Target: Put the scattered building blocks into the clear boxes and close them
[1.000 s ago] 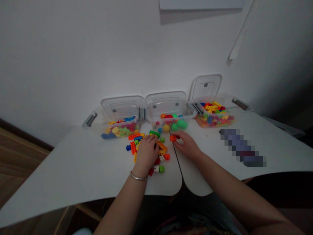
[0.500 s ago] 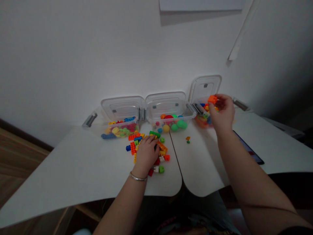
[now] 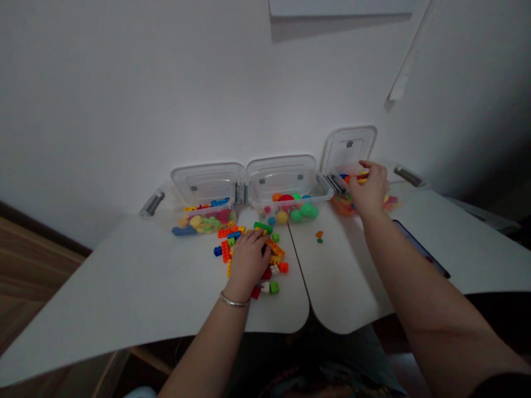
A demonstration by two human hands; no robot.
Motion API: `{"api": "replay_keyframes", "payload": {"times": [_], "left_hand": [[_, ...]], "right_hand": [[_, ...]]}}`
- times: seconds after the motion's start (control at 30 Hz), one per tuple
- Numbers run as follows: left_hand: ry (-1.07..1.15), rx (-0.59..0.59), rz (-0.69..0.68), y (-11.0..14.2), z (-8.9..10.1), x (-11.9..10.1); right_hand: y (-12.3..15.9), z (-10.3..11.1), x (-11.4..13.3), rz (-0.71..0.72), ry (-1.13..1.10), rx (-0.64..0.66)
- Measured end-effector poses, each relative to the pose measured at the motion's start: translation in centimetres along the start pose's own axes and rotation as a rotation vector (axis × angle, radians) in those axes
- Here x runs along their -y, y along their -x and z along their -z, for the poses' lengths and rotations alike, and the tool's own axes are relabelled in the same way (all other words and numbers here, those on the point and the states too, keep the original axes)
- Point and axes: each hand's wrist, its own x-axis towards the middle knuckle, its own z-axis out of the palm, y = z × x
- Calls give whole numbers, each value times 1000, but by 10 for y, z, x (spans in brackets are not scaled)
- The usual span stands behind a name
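My left hand rests palm down on a pile of toy building bricks, its fingers stretched over them. Around it lie an orange brick, a green brick, a dark blue brick and several others; those under the palm are hidden. Over the clear right-hand box is my right hand, thumb and fingers apart, with no brick visible in its grasp. Colourful bricks show inside that box, partly behind the hand.
The clear left box contains colourful pieces, the middle box colourful balls. Their lids stand raised by the wall. Small orange and green pieces lie right of the table seam. A phone-like dark device lies under my right forearm.
My right hand has lowered toward the right box, and the orange brick it held is gone from its fingers. My left hand stays on the pile.
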Motion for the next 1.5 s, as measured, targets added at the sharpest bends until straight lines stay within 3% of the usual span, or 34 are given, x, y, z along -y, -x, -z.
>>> {"api": "replay_keyframes", "payload": {"times": [0.13, 0.2, 0.4, 0.5, 0.57, 1.1, 1.27, 1.5], "left_hand": [[-15, -22, 12, 1, -2, 0], [-30, -27, 15, 1, -2, 0], [-32, -5, 10, 1, 1, -2], [-18, 5, 23, 1, 2, -3], [-8, 2, 25, 0, 2, -3], [-36, -9, 3, 1, 3, -2], [-30, -15, -3, 1, 2, -2], [-27, -9, -2, 1, 3, -3]], "right_hand": [[29, 11, 29, 195, -211, -71], [54, 16, 48, 297, -327, -17], [140, 6, 81, 474, -396, 544], [161, -4, 82, 608, -353, 766], [165, -8, 80, 658, -367, 841], [158, -16, 68, 477, -355, 721], [158, -20, 63, 499, -287, 818], [156, -16, 55, 492, -198, 842]]}}
